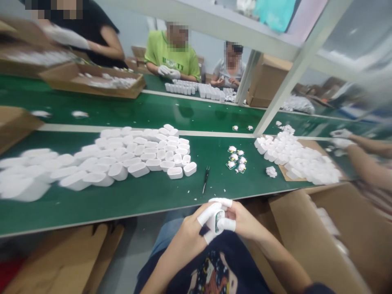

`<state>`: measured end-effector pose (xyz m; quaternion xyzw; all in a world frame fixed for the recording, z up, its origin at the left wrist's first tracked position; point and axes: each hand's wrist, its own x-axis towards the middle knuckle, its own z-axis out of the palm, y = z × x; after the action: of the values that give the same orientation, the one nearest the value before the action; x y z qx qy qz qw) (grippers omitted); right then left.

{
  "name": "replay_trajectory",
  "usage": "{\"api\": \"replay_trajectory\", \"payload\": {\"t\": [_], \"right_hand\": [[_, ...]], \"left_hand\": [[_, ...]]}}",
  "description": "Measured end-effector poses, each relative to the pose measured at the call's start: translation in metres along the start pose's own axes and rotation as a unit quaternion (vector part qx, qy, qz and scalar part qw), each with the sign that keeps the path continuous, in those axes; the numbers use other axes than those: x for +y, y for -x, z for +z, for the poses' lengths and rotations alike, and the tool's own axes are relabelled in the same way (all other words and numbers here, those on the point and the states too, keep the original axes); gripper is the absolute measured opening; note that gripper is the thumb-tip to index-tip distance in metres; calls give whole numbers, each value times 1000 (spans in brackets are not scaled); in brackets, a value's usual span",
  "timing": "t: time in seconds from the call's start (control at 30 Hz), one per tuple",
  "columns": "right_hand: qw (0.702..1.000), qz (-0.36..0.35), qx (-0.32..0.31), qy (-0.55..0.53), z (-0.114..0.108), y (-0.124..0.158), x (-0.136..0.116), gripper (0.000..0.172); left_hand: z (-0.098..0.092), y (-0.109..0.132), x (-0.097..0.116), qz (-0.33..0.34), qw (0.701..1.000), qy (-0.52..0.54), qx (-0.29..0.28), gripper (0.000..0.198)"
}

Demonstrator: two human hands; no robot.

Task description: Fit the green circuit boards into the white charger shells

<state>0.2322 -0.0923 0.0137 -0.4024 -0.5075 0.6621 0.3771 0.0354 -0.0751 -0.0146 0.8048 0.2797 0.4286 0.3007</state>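
Head camera view, looking down over a green workbench (pixel 128 208): the left hand (pixel 186 241) and right hand (pixel 245 220) are held together just past the bench's near edge, closed around a small white case (pixel 212 220). Fingers of both hands pinch it from either side, and several wear white finger cots (pixel 226 224). A dark patch shows on the case, too small to make out. Beyond the hands, a pair of black-handled tweezers (pixel 206 179) lies on the bench, not touching them. To the left spreads a large cluster of white oval cases (pixel 147 159), and to the right a few small white pieces on green tags (pixel 235 159) sit beside a heap of white cases on a cardboard sheet (pixel 297 157). An open cardboard box (pixel 330 228) stands at the right of the hands. A co-worker's gloved hands (pixel 341 138) reach in at the right edge.
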Motion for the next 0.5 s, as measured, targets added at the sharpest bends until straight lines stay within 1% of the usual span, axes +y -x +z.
{"api": "replay_trajectory", "payload": {"t": [0.07,0.17,0.23,0.3,0.33,0.4,0.43,0.5], "right_hand": [[1000,0,-12,8,1,2,1,77],[1000,1,-10,30,8,9,7,75],[999,-2,-8,51,12,15,11,76],[996,-1,-18,84,8,17,9,79],[994,1,-23,107,1,13,5,78],[986,1,-6,167,-23,-6,-12,69],[979,0,19,202,-40,-23,-25,63],[956,-2,101,275,-79,-67,-57,49]], "left_hand": [[2,8,3,-7,1000,-8,6,48],[5,19,9,-21,1000,-3,1,46],[6,22,14,-32,999,9,-4,43],[4,21,16,-47,999,21,-12,42],[3,19,16,-61,998,24,-17,42],[-1,14,10,-90,996,23,-7,42],[-3,11,5,-106,994,27,7,42],[-6,6,-8,-142,988,52,41,43]]}}
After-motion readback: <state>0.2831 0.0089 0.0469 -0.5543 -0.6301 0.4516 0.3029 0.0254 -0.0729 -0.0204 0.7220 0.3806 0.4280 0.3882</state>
